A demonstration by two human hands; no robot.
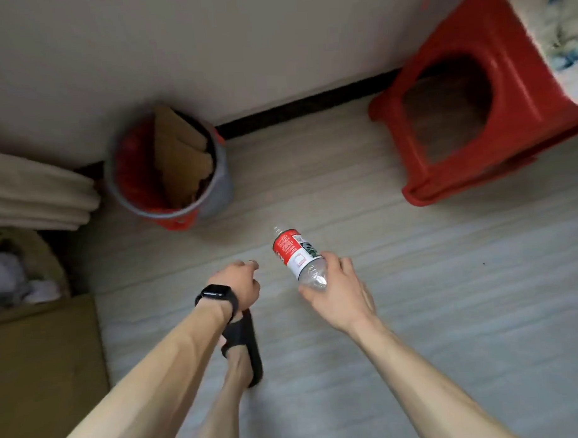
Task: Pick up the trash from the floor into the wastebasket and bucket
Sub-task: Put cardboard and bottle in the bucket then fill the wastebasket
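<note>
Head view, looking down: the right grip (336, 292) has its fingers and thumb curled round the base end of a clear plastic bottle (297, 251), neck pointing away toward the wastebasket (221, 185). The bottle is in the air above the floor (430, 263), well short of the basket's rim. The left grip (239, 282), with a black watch (215, 295) at the wrist, hangs loosely curled and appears to hold nothing.

The step in hand looks like carrying the bottle over for the drop. To do it well, bring it right above the opening before letting go. A slab of cardboard (180, 157) stands inside and fills much of the right half, so the freer gap is on the left, by the red liner. Going neck-first and low should stop it bouncing off the cardboard edge.

The bottle is thin, glossy and looks empty, so it will be light, a little crushable and inclined to roll. A red and white label wraps its upper part, and the threaded neck seems uncapped. The basket is a grey cylinder, blurred here. The floor is pale with a streaked grain. A moulded red plastic stool (511, 47) stands at the right.
</note>
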